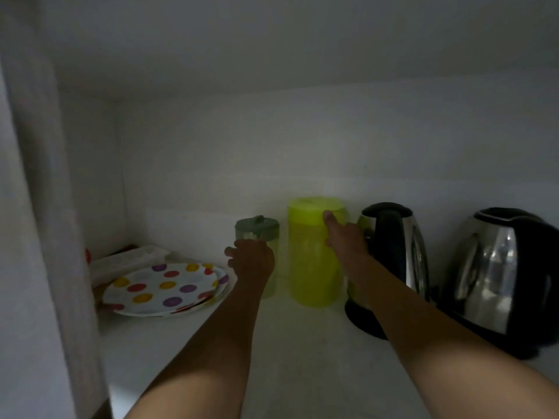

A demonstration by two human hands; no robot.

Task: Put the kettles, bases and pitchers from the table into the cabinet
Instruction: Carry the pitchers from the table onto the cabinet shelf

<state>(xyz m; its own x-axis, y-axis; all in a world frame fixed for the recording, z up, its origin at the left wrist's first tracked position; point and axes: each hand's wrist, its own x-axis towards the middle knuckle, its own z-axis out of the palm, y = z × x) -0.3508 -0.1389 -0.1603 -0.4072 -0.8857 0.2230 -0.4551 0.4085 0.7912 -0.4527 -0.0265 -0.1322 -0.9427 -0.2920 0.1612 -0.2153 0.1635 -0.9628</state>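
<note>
Upright in a row on the cabinet shelf (pixel 302 358): small green-lidded pitcher (pixel 257 234), tall lime pitcher (pixel 311 267) just beside, then two steel kettles (pixel 393 237) (pixel 499 276) on black bases.

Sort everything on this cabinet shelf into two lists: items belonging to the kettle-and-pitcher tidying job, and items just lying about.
Part of the job:
- yellow-green pitcher, right hand on it
- small green-lidded pitcher, left hand on it
- steel kettle on its base
- second steel kettle

Just lying about:
- polka-dot plates
- white tray
</note>
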